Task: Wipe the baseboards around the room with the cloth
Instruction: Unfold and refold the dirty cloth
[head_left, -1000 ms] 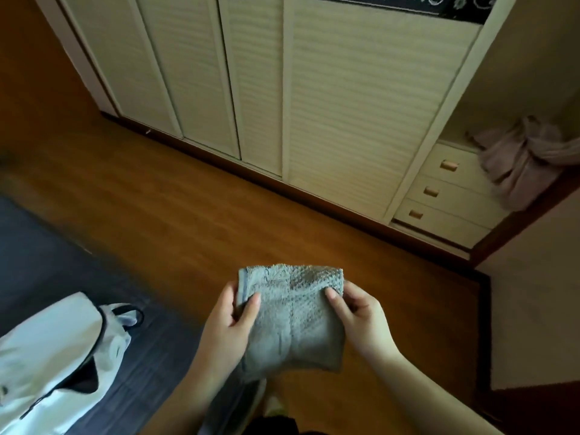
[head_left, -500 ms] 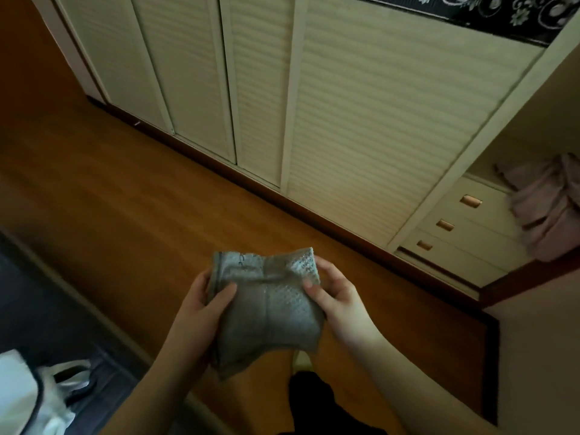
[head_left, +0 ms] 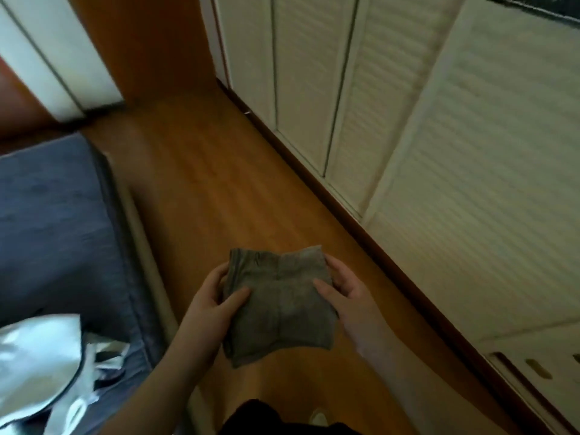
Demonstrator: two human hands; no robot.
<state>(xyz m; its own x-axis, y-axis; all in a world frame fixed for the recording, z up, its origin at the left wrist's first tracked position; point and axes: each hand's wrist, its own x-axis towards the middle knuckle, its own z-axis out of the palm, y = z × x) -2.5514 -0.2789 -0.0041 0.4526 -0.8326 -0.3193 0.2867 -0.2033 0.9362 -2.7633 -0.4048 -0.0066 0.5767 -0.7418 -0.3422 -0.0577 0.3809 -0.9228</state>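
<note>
A: Near end first. What's w/ the hands?

B: Left hand [head_left: 208, 301] and right hand [head_left: 346, 298] are both closed on the cloth [head_left: 279, 304], thumbs on top, fingers curled under the side edges. Cloth's grey, folded to a thick pad, held in the air at about waist level, over the wood floor [head_left: 201, 196]. Not touching anything but the hands.

A: Changed vs a sec ago?

B: Grip's the same; the fold looks a bit tighter. Main change is the view: it has swung left and the person seems to have stepped along the wardrobe. The bed [head_left: 56, 215] w/ a white bag [head_left: 37, 365] on it sits left now, and the far corner has come into sight.

A: And the baseboard?

B: Dark strip [head_left: 386, 255] runs along the foot of the louvred wardrobe doors [head_left: 455, 152] on the right, from near the person's side out to the corner by the orange wall [head_left: 150, 42]. Cloth's well apart from it, no contact yet.

A: So, for the task?

B: Prob still prep: cloth folded and ready, person lining up w/ the run. No wiping started, judging by where the cloth is. Next they'd need to crouch and press the pad to the strip. Frame's blurry, so dust can't be told.
</note>
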